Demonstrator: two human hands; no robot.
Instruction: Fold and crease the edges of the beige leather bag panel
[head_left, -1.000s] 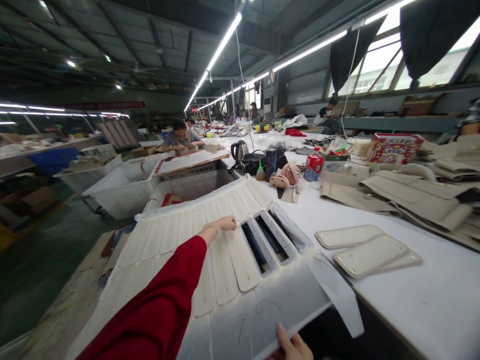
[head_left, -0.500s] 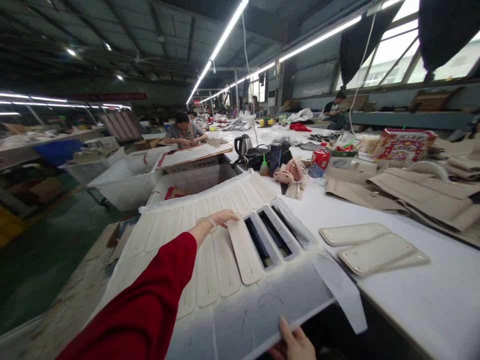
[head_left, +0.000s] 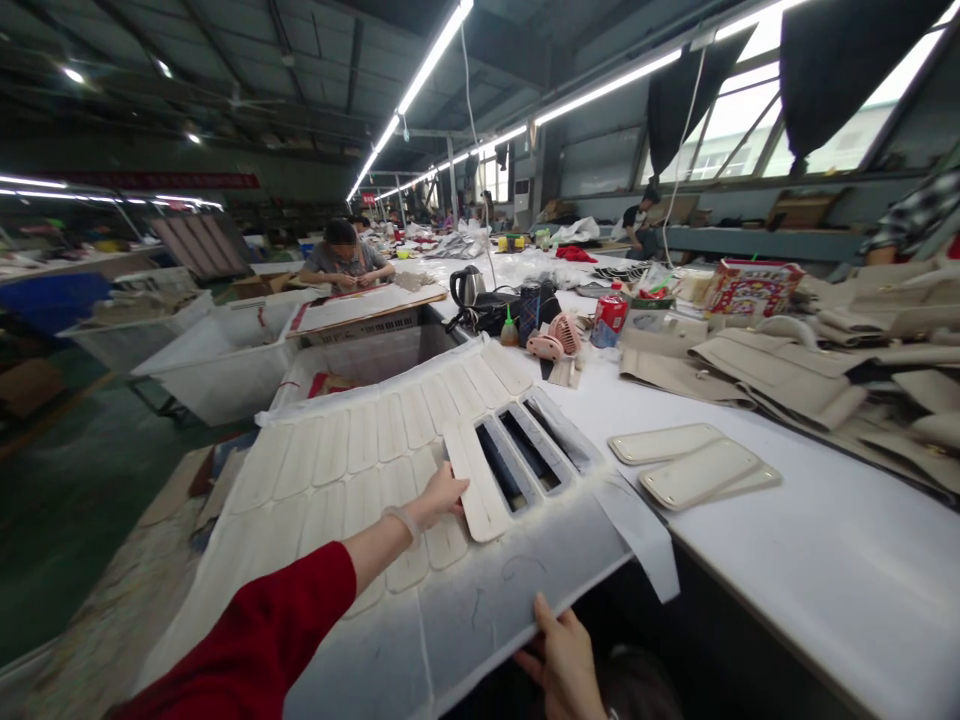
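My left hand [head_left: 441, 496], in a red sleeve, has its fingers closed at the left edge of a long cream panel with rounded ends [head_left: 474, 482]. This panel lies beside two open slots in a grey board [head_left: 525, 555]. Several similar cream strips [head_left: 360, 440] lie in rows on the board, to the left and beyond my hand. At the board's near edge, my right hand [head_left: 568, 655] grips with the thumb on top and the other fingers curled below, partly hidden. A loose pale sheet flap [head_left: 645, 535] hangs off the board's right corner.
Stacked cream panels [head_left: 701, 470] lie on the white table [head_left: 847, 560] to the right. Beyond are folded beige pieces [head_left: 780, 375], a pink fan [head_left: 555, 340], a red can [head_left: 609, 318] and a kettle [head_left: 469, 287]. White bins [head_left: 217, 365] stand left; a co-worker [head_left: 346, 262] sits behind.
My left hand has slid down from the panel's far end to its left edge nearer me. My right hand still grips the board's edge. The view has turned slightly right.
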